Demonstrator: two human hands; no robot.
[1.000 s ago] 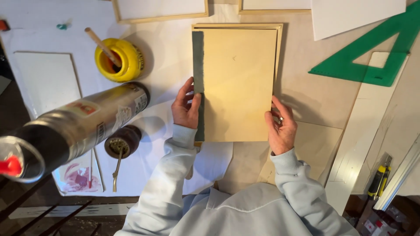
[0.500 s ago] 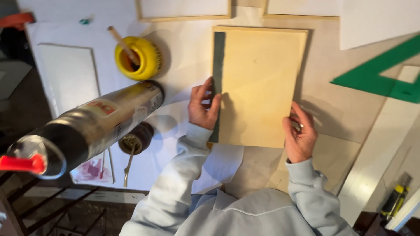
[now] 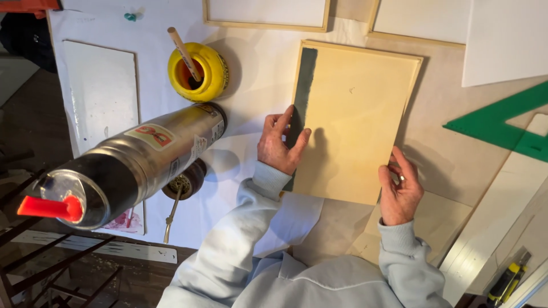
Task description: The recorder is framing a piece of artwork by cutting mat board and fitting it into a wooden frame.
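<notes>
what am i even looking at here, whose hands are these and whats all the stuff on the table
This is one picture from a camera worn on a person's head, looking straight down, so the hands are that person's own. There is no machine. The left hand presses on the dark strip along the edge of a pale wooden board; the right hand grips the board's opposite lower edge. The board lies on a paper-covered table. Beside it stand a yellow pot with a stick in it and a tall spray can, close to the camera. A green set square lies to the right.
</notes>
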